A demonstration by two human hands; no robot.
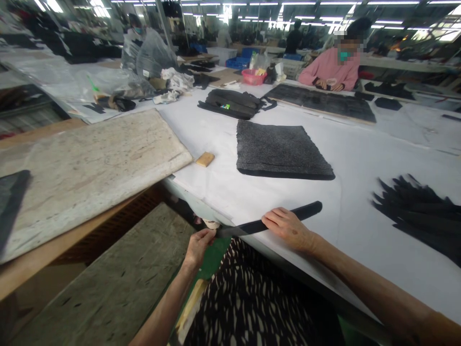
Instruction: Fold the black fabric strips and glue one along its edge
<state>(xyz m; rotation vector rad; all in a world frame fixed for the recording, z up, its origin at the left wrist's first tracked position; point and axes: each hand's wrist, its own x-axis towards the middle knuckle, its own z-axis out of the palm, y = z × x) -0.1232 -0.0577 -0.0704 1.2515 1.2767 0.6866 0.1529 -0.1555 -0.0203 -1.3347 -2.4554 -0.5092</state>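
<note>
A narrow black fabric strip (pixel 306 210) lies slantwise over the front edge of the white table. My left hand (pixel 200 244) pinches its left end, just off the table edge. Fingers together, my right hand (pixel 286 227) rests on the strip's middle, pressing it on the tabletop; whether it also grips it is hard to see. Beyond the strip lies a stack of dark grey fabric pieces (pixel 281 151) with a black lower border. Near the table's left edge sits a small yellowish block (pixel 205 159).
A stained pale board (pixel 97 149) adjoins the table at left. Black strips (pixel 421 211) are piled at right. Farther back are a dark garment piece (pixel 230 103), a pink basket (pixel 254 77), plastic bags and a seated person in pink (pixel 331 69).
</note>
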